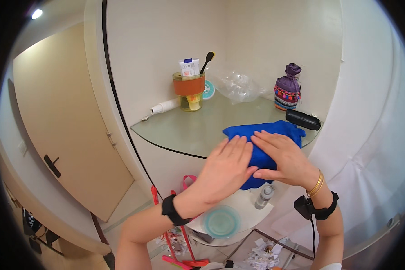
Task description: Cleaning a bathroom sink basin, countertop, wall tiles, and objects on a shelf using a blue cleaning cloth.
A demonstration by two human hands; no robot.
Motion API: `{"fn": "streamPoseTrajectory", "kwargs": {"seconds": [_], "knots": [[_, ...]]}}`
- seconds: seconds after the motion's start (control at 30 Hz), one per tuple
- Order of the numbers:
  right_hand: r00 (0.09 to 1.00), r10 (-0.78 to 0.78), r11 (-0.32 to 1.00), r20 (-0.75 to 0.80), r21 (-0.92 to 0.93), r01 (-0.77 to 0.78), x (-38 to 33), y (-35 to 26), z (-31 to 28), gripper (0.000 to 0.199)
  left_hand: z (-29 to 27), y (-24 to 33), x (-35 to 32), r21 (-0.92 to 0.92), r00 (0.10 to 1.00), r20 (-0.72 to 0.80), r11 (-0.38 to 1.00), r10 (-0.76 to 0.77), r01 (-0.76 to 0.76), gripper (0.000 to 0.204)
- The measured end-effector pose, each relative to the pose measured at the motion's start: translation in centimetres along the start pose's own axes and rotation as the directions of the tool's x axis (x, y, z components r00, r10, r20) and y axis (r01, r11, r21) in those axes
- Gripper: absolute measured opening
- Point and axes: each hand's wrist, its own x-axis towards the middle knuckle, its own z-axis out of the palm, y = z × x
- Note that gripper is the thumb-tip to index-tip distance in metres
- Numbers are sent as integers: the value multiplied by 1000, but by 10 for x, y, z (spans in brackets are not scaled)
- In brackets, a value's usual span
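Note:
A blue cloth (265,129) lies over the front right part of the glass corner shelf (166,130), with its near end hanging past the shelf's edge. My left hand (227,168) rests flat on the cloth's left side, fingers stretched out and pointing away from me. On its right side lies my right hand (285,159), palm down, with the fingers extended and the thumb reaching toward my left hand. Neither hand grips the cloth. Just beyond the cloth's far right corner is a black oblong case (303,119).
Along the shelf's back stand a cup (189,85) with a tube and toothbrush, a white tube (164,106), clear plastic wrap (238,85) and a purple drawstring pouch (288,87). Below, a lower shelf carries a teal plate (222,222) and a small bottle (264,197).

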Motion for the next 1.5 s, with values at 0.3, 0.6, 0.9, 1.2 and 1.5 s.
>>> {"fn": "streamPoseTrajectory", "kwargs": {"seconds": [0.3, 0.6, 0.9, 1.2, 1.5], "knots": [[998, -39, 998, -39, -59, 36, 72, -81, 64, 68, -58, -70, -65, 82, 964, -61, 962, -258, 262, 28], [974, 49, 998, -223, -15, -54, 73, -82, 84, 66, -70, -62, -48, -94, 932, 107, 929, -347, 357, 35], [929, 167, 983, -330, -13, -181, 1, -16, 26, 60, -64, -11, 59, -268, 786, 618, 938, -9, 221, 36], [940, 151, 988, -305, 14, -154, -13, 8, 20, 53, 52, 16, 205, -232, 760, 599, 963, 254, -139, 47], [975, 76, 995, -207, 78, -61, -13, 20, 19, 61, 88, 26, 222, -79, 707, 671, 970, 223, -231, 64]]}}
